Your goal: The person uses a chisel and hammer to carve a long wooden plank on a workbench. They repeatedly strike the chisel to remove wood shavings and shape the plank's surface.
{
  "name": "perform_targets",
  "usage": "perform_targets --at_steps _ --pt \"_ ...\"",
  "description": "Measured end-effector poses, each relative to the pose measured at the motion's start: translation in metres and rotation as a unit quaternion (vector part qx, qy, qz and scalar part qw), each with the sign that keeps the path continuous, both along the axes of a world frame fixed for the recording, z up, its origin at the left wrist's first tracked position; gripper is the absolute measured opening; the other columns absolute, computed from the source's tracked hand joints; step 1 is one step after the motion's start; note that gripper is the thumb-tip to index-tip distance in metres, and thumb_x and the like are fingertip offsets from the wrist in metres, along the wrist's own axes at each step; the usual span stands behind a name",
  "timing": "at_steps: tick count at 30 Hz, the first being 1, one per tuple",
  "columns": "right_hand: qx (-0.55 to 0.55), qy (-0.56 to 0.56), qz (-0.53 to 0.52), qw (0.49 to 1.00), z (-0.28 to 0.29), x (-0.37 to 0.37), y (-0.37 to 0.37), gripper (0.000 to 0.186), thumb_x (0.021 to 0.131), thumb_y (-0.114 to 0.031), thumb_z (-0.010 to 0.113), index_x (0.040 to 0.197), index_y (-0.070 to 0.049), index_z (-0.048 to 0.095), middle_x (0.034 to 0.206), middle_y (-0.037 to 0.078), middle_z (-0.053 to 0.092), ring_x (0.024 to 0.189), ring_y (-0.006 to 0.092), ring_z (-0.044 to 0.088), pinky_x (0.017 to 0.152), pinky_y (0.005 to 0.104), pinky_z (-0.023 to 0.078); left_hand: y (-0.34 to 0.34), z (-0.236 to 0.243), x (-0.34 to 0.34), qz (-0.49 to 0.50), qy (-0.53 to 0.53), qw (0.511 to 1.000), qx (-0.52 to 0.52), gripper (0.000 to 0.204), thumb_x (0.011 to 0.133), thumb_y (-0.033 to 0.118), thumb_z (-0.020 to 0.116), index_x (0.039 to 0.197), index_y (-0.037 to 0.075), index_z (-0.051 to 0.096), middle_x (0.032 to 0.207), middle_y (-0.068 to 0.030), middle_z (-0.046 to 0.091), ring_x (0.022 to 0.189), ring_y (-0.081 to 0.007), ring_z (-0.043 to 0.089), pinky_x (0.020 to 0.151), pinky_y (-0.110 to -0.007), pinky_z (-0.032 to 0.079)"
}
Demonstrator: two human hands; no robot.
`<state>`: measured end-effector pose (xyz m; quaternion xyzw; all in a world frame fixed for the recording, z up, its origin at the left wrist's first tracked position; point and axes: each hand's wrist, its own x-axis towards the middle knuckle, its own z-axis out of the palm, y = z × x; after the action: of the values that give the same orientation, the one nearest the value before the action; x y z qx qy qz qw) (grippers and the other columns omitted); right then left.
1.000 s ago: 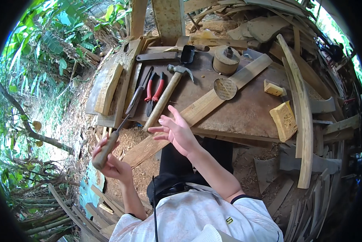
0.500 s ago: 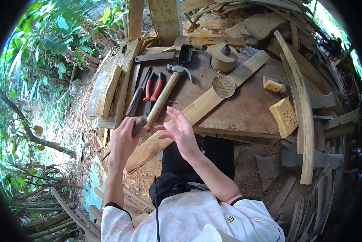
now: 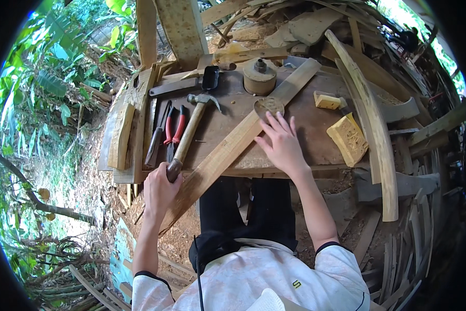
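My left hand (image 3: pixel 161 189) is closed around a short dark-brown wooden handle (image 3: pixel 174 168) at the table's near left edge; whatever it belongs to is hidden in my grip. Just beyond it lies a claw hammer (image 3: pixel 191 124) with a wooden shaft. Fingers spread, my right hand (image 3: pixel 282 145) reaches over a long wooden board (image 3: pixel 227 147) lying diagonally across the table. Its fingertips are at the near rim of a round, lined disc (image 3: pixel 268 105) on that board; contact is hard to judge. Red-handled pliers (image 3: pixel 175 129) and a slim dark-handled tool (image 3: pixel 156 140) lie left of the hammer.
On the worn table (image 3: pixel 300 135) stand a round container with a spout (image 3: pixel 260 76) and a small black tray (image 3: pixel 210 78). Yellowish wood blocks (image 3: pixel 348 140) sit at the right, beside a long curved pole (image 3: pixel 373 114). Scrap wood surrounds the table.
My right hand has moved right and away from my left, to the disc. My left hand, still gripping the handle, has lowered slightly. The whole view has shifted a little.
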<state>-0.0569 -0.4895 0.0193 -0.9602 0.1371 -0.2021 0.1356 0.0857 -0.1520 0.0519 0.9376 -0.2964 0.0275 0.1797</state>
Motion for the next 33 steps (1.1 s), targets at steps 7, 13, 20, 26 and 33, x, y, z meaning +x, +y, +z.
perform_targets --at_steps 7,13,20,26,33 --pt "0.023 -0.013 -0.154 0.988 -0.007 -0.04 -0.011 0.058 0.1 -0.035 0.069 0.136 0.01 0.061 0.166 0.03 0.034 0.156 0.047 0.029 0.128 0.0632 0.019 0.001 0.011 0.003 0.001 -0.008 1.0 -0.021 0.029 0.085 0.026 0.082 0.09 0.003 0.066 0.078 -0.0178 0.072 0.071 -0.0374 0.072 0.068 -0.046 0.056" --pt "0.067 -0.067 -0.075 0.993 -0.004 -0.05 0.024 0.061 0.099 -0.038 0.071 0.147 -0.002 0.058 0.17 0.024 0.03 0.159 0.0464 0.023 0.129 0.063 0.017 0.004 0.033 0.001 -0.003 0.002 0.998 -0.058 0.024 0.085 0.022 0.083 0.089 0.004 0.067 0.068 -0.0145 0.064 0.061 -0.0346 0.064 0.062 -0.045 0.05" --pt "-0.014 0.039 -0.063 0.997 -0.001 -0.057 -0.014 0.065 0.105 -0.048 0.06 0.15 -0.001 0.054 0.162 0.018 0.046 0.155 0.0394 0.035 0.128 0.0634 0.019 0.013 0.037 0.001 -0.011 0.031 0.993 -0.11 0.023 0.082 0.019 0.084 0.083 0.004 0.067 0.059 -0.0043 0.052 0.052 -0.0156 0.045 0.054 -0.033 0.039" --pt "0.013 -0.042 -0.133 0.99 -0.014 -0.053 0.002 0.058 0.105 -0.045 0.062 0.146 -0.003 0.06 0.163 0.017 0.047 0.157 0.0383 0.033 0.13 0.0599 0.014 0.028 0.027 0.013 0.027 0.117 0.961 -0.248 0.025 0.086 0.023 0.083 0.081 0.002 0.071 0.062 0.0012 0.061 0.054 -0.0093 0.053 0.054 -0.027 0.042" --pt "0.245 -0.229 0.031 0.942 0.001 -0.027 0.091 0.026 0.101 -0.025 0.07 0.117 -0.005 0.075 0.137 0.014 0.069 0.14 0.0325 0.056 0.119 0.0492 0.041 0.027 0.045 0.014 0.086 0.259 0.898 -0.346 0.022 0.095 0.02 0.078 0.089 -0.001 0.075 0.065 -0.0011 0.066 0.05 -0.0032 0.05 0.047 -0.022 0.032"
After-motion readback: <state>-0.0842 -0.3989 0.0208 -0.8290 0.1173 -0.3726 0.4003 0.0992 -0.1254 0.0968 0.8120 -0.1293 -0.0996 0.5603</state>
